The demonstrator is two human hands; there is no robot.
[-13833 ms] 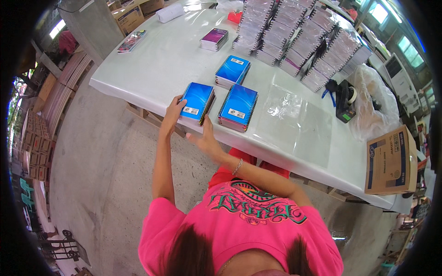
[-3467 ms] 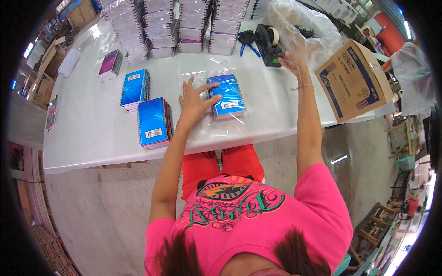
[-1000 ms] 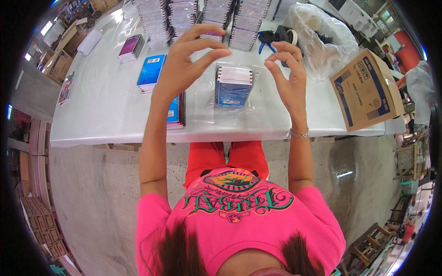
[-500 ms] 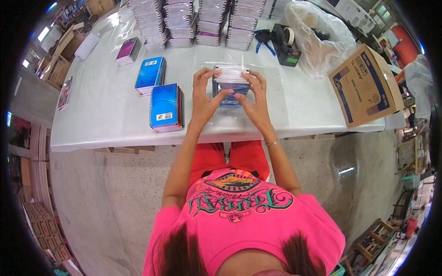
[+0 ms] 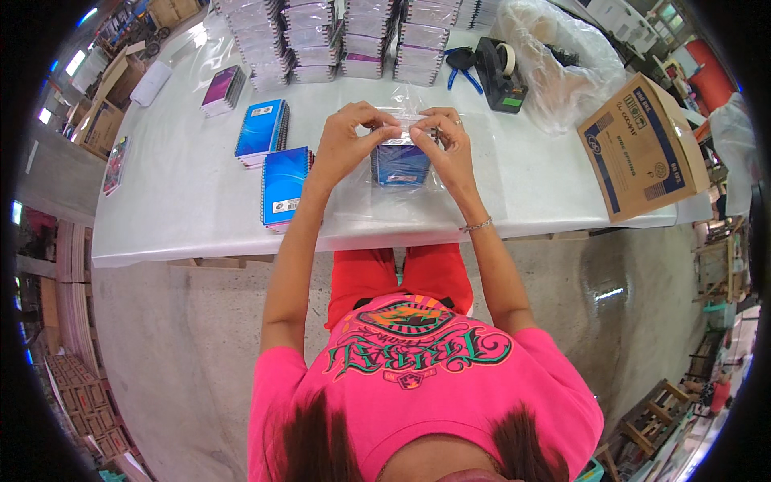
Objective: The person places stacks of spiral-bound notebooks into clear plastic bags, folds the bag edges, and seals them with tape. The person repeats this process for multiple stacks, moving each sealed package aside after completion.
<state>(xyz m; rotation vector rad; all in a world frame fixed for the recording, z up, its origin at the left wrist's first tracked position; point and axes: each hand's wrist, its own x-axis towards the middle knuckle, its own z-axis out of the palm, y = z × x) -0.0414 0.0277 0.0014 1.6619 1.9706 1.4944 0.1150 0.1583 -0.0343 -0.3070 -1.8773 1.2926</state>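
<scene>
The head view shows a blue spiral notebook bundle [image 5: 401, 167] at the near edge of the bench [image 5: 177, 221], between the person's two hands and wrapped in clear plastic film [image 5: 411, 97]. It appears to stand on an edge, blue cover toward the person and white page edges uppermost, though the fingers hide part of the top.

The step in hand looks like drawing the loose film together over those page edges. Done well, it would probably mean pulling evenly from both sides, so the film lies flat without puckers, and pressing no harder than needed, since the notebooks could slip out of line or the bundle tip. Thin film may tear if tugged at one point.

The left hand [image 5: 344, 143] has thumb and forefinger brought almost together at the top, apparently pinching the film; its other fingers curl loosely. The right hand [image 5: 450, 149] mirrors it, thumb and forefinger nearly closed just beside the left thumb, also seeming to grip film. How much film each pinch holds cannot be told. A black tape dispenser [image 5: 499, 76] sits to the right, well apart from both hands.
</scene>
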